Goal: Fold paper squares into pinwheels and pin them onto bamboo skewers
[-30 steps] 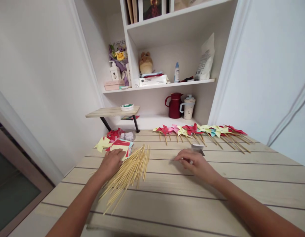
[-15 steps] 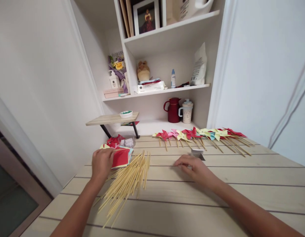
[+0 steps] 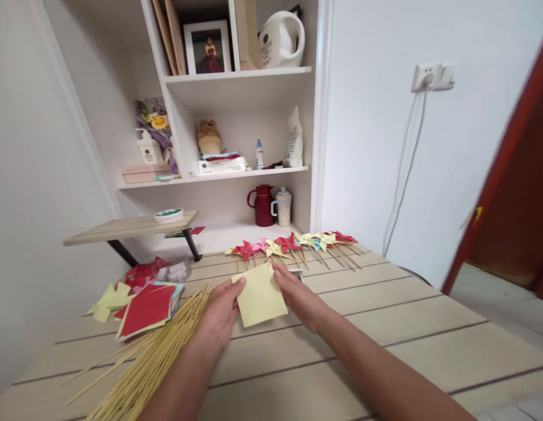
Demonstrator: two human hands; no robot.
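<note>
A pale yellow square sheet of paper (image 3: 261,297) is held up over the middle of the table. My left hand (image 3: 223,304) grips its left edge, thumb on top and the other fingers underneath. At the upper right edge, my right hand (image 3: 295,295) has its fingers closed against the paper; its fingertips are partly hidden. Left of my hands lies a stack of coloured paper squares (image 3: 146,310) with a red sheet on top. Thin wooden sticks (image 3: 161,356) lie in a loose bundle beside the stack, partly behind my left forearm.
Finished paper pinwheels (image 3: 275,248) on sticks line the back of the table. A small grey object (image 3: 296,272) shows behind my right hand. Folded red paper pieces (image 3: 144,273) lie under a raised wooden stand (image 3: 122,229). A red jug (image 3: 263,206) and a cup (image 3: 283,207) stand behind.
My left hand has moved right from the paper stack with a yellow sheet. My right hand has come to that sheet's edge. The view has turned to the right.
</note>
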